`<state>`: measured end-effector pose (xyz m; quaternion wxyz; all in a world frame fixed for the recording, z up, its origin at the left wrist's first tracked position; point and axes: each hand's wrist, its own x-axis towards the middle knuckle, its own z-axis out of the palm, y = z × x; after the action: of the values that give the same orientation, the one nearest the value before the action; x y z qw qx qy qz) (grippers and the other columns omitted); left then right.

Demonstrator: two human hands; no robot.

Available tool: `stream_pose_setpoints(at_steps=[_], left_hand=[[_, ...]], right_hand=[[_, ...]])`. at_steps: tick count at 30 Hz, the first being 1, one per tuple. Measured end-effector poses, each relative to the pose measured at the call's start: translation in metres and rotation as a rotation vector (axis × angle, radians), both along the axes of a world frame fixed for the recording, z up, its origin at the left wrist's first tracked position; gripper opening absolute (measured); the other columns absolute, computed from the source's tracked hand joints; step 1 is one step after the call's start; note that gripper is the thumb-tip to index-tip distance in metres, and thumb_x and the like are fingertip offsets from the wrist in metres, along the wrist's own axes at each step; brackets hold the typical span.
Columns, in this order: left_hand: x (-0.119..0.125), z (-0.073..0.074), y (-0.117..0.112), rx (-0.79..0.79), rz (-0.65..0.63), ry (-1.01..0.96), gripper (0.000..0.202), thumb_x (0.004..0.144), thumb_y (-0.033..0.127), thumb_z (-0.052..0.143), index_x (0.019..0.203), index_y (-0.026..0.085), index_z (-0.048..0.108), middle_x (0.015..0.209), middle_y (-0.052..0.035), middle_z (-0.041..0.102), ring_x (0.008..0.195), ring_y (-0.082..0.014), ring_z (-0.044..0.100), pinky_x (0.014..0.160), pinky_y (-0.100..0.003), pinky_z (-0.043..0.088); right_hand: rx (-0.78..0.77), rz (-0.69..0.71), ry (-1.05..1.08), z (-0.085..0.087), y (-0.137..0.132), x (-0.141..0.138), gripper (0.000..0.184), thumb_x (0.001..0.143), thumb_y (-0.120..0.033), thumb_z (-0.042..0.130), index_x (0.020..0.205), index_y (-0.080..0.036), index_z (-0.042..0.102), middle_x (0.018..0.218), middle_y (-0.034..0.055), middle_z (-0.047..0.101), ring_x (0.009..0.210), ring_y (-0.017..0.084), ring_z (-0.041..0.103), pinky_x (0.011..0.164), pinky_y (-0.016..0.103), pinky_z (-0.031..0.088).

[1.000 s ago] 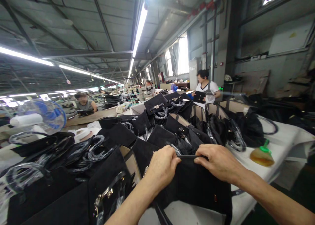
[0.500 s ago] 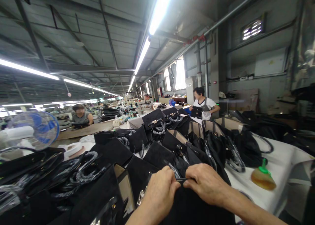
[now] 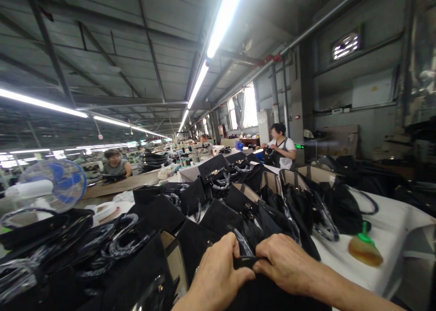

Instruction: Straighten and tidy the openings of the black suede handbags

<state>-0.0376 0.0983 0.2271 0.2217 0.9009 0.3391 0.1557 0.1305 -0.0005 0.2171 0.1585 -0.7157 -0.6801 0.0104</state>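
Head view: black handbag (image 3: 272,297) sits at the bottom edge, nearest among many bags on the white table (image 3: 391,220).
Left hand (image 3: 218,274): pinched on the bag's top rim.
Right hand (image 3: 286,265): pinched on the same rim.
Change: hands have drawn closer together, now nearly touching; bag sits lower in view.

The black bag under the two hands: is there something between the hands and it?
Nothing visible. The left hand and the right hand both grip the top edge of the black bag directly, fingers closed on it. Other bags stand behind, not between.
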Motion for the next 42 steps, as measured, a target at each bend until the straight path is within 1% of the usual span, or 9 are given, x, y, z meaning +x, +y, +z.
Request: stream_pose_setpoints(at_steps=[5, 9, 12, 16, 20, 23, 29, 37, 42], left_hand=[[-0.042, 0.012, -0.007, -0.029, 0.034, 0.183, 0.053, 0.057, 0.009, 0.066, 0.106, 0.025, 0.055, 0.093, 0.0007, 0.066, 0.087, -0.0225, 0.059, 0.069, -0.029, 0.034], [-0.056, 0.015, -0.001, -0.141, -0.025, 0.158, 0.035, 0.062, 0.004, 0.056, 0.091, 0.022, 0.063, 0.089, 0.0016, 0.068, 0.084, -0.0184, 0.061, 0.069, -0.027, 0.039], [-0.051, 0.011, 0.017, -0.169, -0.080, 0.152, 0.031, 0.062, 0.002, 0.056, 0.086, 0.021, 0.065, 0.083, 0.0021, 0.068, 0.079, -0.0168, 0.062, 0.064, -0.025, 0.039], [-0.044, 0.005, 0.035, -0.141, -0.118, 0.166, 0.031, 0.064, 0.005, 0.062, 0.091, 0.020, 0.066, 0.087, 0.0006, 0.070, 0.085, -0.0187, 0.063, 0.067, -0.025, 0.043], [-0.042, 0.005, 0.024, 0.045, -0.177, 0.127, 0.042, 0.064, 0.001, 0.058, 0.101, 0.023, 0.060, 0.100, 0.0001, 0.068, 0.094, -0.0195, 0.063, 0.077, -0.029, 0.046], [-0.039, 0.006, 0.013, 0.134, -0.212, 0.092, 0.035, 0.069, 0.006, 0.062, 0.099, 0.024, 0.057, 0.100, 0.0009, 0.066, 0.092, -0.0192, 0.062, 0.076, -0.029, 0.045], [-0.029, 0.003, 0.010, 0.207, -0.230, 0.036, 0.018, 0.079, 0.018, 0.072, 0.088, 0.023, 0.058, 0.090, 0.0036, 0.066, 0.085, -0.0174, 0.063, 0.072, -0.027, 0.045], [-0.016, 0.005, 0.006, 0.248, -0.439, 0.033, 0.025, 0.080, 0.015, 0.073, 0.102, 0.024, 0.066, 0.109, 0.0008, 0.065, 0.100, -0.0179, 0.063, 0.088, -0.026, 0.050], [-0.012, 0.003, 0.002, 0.263, -0.435, 0.047, 0.021, 0.082, 0.016, 0.071, 0.100, 0.023, 0.067, 0.111, 0.0000, 0.063, 0.100, -0.0182, 0.063, 0.087, -0.027, 0.051]], right_hand=[[-0.102, 0.024, 0.054, 0.014, -0.019, 0.003, 0.027, 0.081, -0.031, 0.065, 0.058, -0.019, 0.059, 0.059, 0.0021, 0.064, 0.061, 0.018, 0.063, 0.052, 0.029, 0.025], [-0.221, 0.068, 0.110, 0.017, -0.023, 0.012, 0.028, 0.083, -0.030, 0.063, 0.059, -0.019, 0.053, 0.057, -0.0013, 0.055, 0.055, 0.013, 0.052, 0.050, 0.027, 0.024], [-0.279, 0.055, 0.106, 0.010, -0.018, 0.013, 0.029, 0.085, -0.031, 0.059, 0.060, -0.019, 0.050, 0.058, -0.0012, 0.054, 0.056, 0.014, 0.050, 0.051, 0.028, 0.025], [-0.285, 0.067, 0.150, 0.001, -0.015, 0.010, 0.034, 0.089, -0.035, 0.053, 0.060, -0.019, 0.045, 0.058, -0.0016, 0.051, 0.054, 0.014, 0.048, 0.053, 0.030, 0.025], [-0.255, 0.091, 0.166, -0.005, -0.016, 0.012, 0.038, 0.091, -0.039, 0.048, 0.059, -0.019, 0.043, 0.056, -0.0019, 0.049, 0.055, 0.014, 0.046, 0.054, 0.031, 0.026], [-0.251, 0.089, 0.173, -0.007, -0.017, 0.015, 0.039, 0.092, -0.039, 0.047, 0.059, -0.019, 0.042, 0.056, -0.0021, 0.047, 0.054, 0.014, 0.044, 0.054, 0.031, 0.025], [-0.258, 0.069, 0.196, -0.008, -0.022, 0.018, 0.038, 0.092, -0.039, 0.047, 0.060, -0.019, 0.041, 0.055, -0.0030, 0.045, 0.053, 0.013, 0.041, 0.053, 0.031, 0.025], [-0.221, 0.109, 0.201, -0.009, -0.022, 0.017, 0.039, 0.092, -0.040, 0.047, 0.060, -0.019, 0.041, 0.056, -0.0031, 0.045, 0.053, 0.013, 0.042, 0.054, 0.031, 0.023], [-0.202, 0.129, 0.214, -0.009, -0.023, 0.015, 0.039, 0.092, -0.038, 0.049, 0.059, -0.019, 0.040, 0.054, -0.0036, 0.043, 0.053, 0.013, 0.040, 0.054, 0.031, 0.023]])
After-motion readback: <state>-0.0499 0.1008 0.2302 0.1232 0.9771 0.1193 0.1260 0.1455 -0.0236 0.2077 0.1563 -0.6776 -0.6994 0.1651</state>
